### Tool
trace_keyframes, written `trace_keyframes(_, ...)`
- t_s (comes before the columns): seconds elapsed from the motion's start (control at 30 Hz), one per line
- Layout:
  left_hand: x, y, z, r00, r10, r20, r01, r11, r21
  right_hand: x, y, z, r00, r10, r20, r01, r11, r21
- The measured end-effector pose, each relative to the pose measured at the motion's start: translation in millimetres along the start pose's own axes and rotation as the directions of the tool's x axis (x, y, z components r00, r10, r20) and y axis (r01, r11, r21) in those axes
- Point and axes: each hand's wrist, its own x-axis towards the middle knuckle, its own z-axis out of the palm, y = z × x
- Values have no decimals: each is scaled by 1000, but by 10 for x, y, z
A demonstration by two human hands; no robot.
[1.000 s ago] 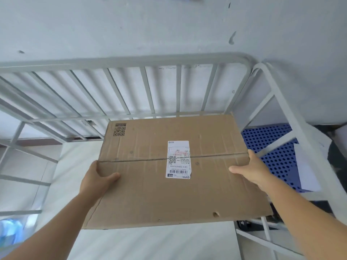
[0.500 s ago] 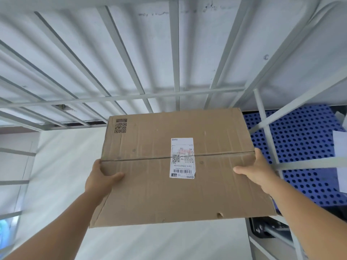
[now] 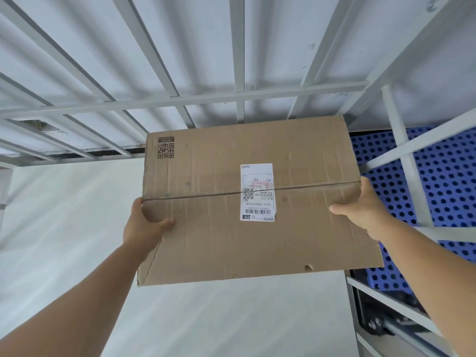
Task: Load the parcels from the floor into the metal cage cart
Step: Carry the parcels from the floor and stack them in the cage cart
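Both hands grasp a flat cardboard parcel (image 3: 247,202) inside the metal cage cart (image 3: 239,99): the left hand (image 3: 144,225) clasps its left edge, the right hand (image 3: 365,210) its right edge. The parcel hangs above the cart's white floor (image 3: 77,215), near the far bars.

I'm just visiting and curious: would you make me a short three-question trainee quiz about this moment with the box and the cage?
1. True or false: both the left hand and the right hand grip the cardboard box.
2. The white shipping label sits: A) across the box's centre seam, B) in its far left corner, C) on a cage bar.
3. What colour is the perforated panel beyond the metal cage cart bars on the right?

Key: 1 true; 2 A; 3 blue.
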Motion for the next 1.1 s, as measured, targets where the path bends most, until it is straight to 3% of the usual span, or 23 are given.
trace_keyframes(0.7, 398, -123, 492, 998, 41, -52, -35, 994, 106, 621, 288, 288, 998, 10, -60, -16, 994, -110)
trace_keyframes(0.93, 179, 12, 462, 1000, 15, 2, -15, 966, 259, 292, 193, 295, 998, -49, -34, 35, 939, -342)
trace_keyframes(1.1, -321, 187, 341, 986, 109, 124, -152, 892, 427, -285, 81, 234, 957, -290, 22, 242, 753, -611)
